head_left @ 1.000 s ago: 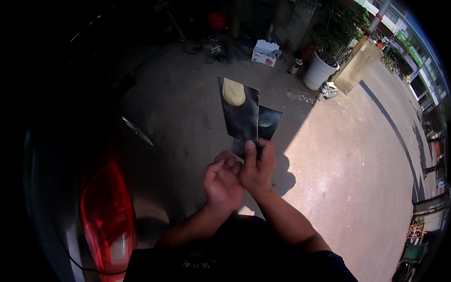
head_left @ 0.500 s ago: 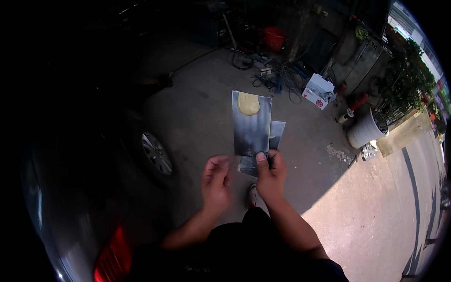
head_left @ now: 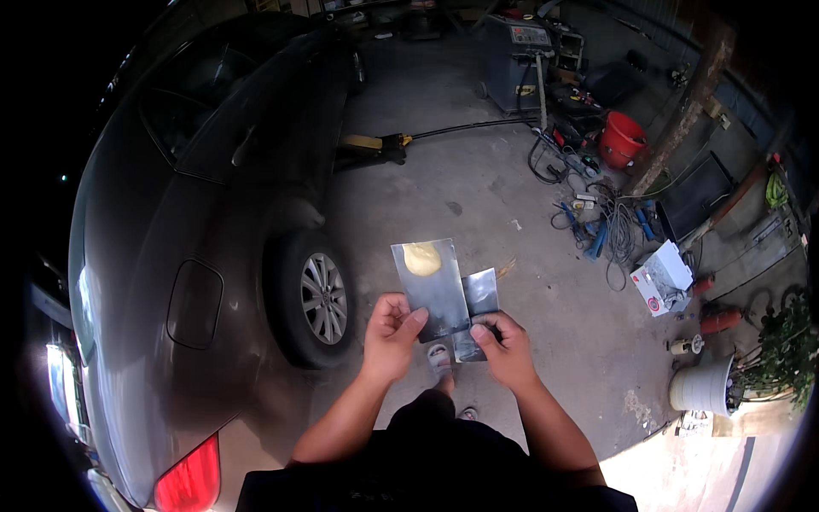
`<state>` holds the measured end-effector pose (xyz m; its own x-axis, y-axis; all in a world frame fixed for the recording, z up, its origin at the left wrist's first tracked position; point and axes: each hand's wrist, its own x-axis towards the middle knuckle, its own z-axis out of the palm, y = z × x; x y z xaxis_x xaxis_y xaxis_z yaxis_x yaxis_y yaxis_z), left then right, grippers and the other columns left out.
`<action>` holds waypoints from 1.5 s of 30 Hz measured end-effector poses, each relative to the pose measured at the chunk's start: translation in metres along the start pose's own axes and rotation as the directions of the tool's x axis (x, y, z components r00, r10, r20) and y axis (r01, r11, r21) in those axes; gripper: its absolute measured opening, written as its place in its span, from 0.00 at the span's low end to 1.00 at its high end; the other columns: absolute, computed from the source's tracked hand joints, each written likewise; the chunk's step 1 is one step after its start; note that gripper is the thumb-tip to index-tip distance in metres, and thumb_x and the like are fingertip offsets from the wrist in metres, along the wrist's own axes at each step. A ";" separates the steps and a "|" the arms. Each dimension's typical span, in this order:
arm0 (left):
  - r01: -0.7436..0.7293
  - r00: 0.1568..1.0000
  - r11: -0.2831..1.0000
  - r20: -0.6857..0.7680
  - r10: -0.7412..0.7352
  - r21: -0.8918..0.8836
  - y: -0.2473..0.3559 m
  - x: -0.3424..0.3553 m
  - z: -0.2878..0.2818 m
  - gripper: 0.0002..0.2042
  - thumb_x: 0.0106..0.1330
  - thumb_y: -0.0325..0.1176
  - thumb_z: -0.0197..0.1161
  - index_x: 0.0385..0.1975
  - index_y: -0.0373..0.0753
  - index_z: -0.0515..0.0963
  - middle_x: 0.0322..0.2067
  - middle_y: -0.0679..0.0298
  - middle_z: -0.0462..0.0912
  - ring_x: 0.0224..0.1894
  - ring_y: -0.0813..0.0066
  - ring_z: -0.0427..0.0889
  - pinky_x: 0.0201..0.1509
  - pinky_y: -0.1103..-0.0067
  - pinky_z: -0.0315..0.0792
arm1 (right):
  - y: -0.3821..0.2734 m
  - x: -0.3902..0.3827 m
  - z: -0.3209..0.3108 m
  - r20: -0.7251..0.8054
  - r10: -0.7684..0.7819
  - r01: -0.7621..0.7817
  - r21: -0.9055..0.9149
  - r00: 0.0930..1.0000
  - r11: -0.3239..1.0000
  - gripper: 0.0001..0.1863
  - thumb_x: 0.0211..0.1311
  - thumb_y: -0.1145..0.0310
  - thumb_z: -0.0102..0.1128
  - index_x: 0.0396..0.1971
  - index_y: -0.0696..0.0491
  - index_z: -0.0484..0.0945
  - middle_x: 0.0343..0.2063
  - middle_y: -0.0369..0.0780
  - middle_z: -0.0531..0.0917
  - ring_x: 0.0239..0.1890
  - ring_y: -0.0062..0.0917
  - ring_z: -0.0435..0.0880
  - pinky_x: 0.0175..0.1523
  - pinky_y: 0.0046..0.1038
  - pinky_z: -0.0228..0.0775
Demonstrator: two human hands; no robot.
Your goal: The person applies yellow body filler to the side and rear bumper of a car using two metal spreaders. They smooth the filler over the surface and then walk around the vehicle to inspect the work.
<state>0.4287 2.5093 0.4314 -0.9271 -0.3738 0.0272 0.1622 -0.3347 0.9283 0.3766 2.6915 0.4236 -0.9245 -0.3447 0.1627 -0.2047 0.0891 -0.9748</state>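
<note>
A flat grey metal plate (head_left: 440, 299) with a yellow dollop of body filler (head_left: 422, 258) on its far end is tilted in front of me. My left hand (head_left: 391, 341) is closed on its near left edge, thumb on top. My right hand (head_left: 510, 352) pinches a smaller metal spreader (head_left: 480, 292), which lies partly behind the plate's right edge. Its near end shows below the plate. Whether the two pieces touch, I cannot tell.
A dark car (head_left: 192, 205) stands along the left, its rear wheel (head_left: 322, 299) near my left arm. Beyond is a yellow jack (head_left: 371, 147). To the right are coiled cables (head_left: 618, 230), a red bucket (head_left: 622, 139), a white box (head_left: 662, 280) and a potted plant's white bucket (head_left: 701, 388).
My left hand, empty before, has come onto the plate. My right hand, which held both pieces, has shifted to the spreader. My view has turned left, bringing more of the car into sight.
</note>
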 end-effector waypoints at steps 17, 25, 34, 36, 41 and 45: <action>0.097 0.990 0.934 -0.062 -0.126 -0.345 -0.020 0.289 -0.058 0.13 0.67 0.20 0.50 0.50 0.35 0.65 0.45 0.56 0.79 0.46 0.72 0.79 0.50 0.75 0.74 | 0.113 0.285 -0.035 -0.016 0.259 -0.244 0.287 0.966 0.926 0.12 0.59 0.80 0.54 0.43 0.60 0.69 0.37 0.37 0.80 0.39 0.18 0.77 0.48 0.21 0.68; 0.102 0.984 0.980 -0.124 -0.124 -0.170 -0.048 0.436 -0.071 0.14 0.67 0.17 0.46 0.52 0.34 0.64 0.47 0.55 0.79 0.48 0.74 0.78 0.54 0.79 0.69 | 0.116 0.486 0.014 0.155 -0.354 0.386 -0.398 0.922 0.832 0.15 0.54 0.80 0.55 0.43 0.55 0.76 0.42 0.40 0.81 0.48 0.32 0.78 0.53 0.29 0.67; 0.191 0.966 0.981 -0.171 -0.194 -0.032 -0.045 0.623 -0.048 0.19 0.68 0.18 0.46 0.59 0.32 0.62 0.51 0.59 0.76 0.53 0.76 0.73 0.59 0.81 0.65 | 0.143 0.716 0.080 0.363 -0.695 0.783 -0.329 0.621 0.529 0.17 0.49 0.73 0.60 0.43 0.48 0.80 0.49 0.33 0.78 0.53 0.30 0.73 0.55 0.38 0.65; 0.199 0.964 0.980 -0.184 -0.194 0.012 -0.043 0.655 -0.051 0.19 0.68 0.18 0.46 0.60 0.32 0.62 0.52 0.59 0.76 0.54 0.77 0.72 0.59 0.81 0.64 | 0.158 0.749 0.091 0.412 -0.667 0.783 -0.279 0.620 0.556 0.19 0.48 0.74 0.59 0.44 0.46 0.79 0.50 0.33 0.77 0.54 0.30 0.72 0.56 0.39 0.65; 0.155 0.968 0.934 -0.236 -0.079 0.321 -0.047 0.724 -0.080 0.20 0.67 0.17 0.49 0.59 0.31 0.64 0.52 0.60 0.75 0.54 0.79 0.70 0.59 0.83 0.62 | 0.207 0.825 0.104 0.540 -0.614 0.787 -0.164 0.576 0.594 0.22 0.44 0.75 0.59 0.44 0.47 0.79 0.50 0.32 0.77 0.55 0.29 0.72 0.58 0.38 0.65; -0.127 0.900 0.630 -0.178 0.398 0.766 -0.037 0.796 -0.131 0.17 0.66 0.19 0.52 0.56 0.31 0.67 0.47 0.62 0.78 0.50 0.80 0.73 0.57 0.82 0.63 | 0.240 0.890 0.124 0.429 -0.387 0.436 -0.018 0.816 0.900 0.16 0.55 0.79 0.55 0.44 0.52 0.79 0.46 0.35 0.80 0.51 0.27 0.75 0.56 0.34 0.67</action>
<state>-0.2711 2.1103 0.3702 -0.7097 -0.6236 0.3278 -0.0388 0.4992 0.8656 -0.4556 2.2899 0.3158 -0.5376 -0.7166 0.4444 -0.5928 -0.0537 -0.8036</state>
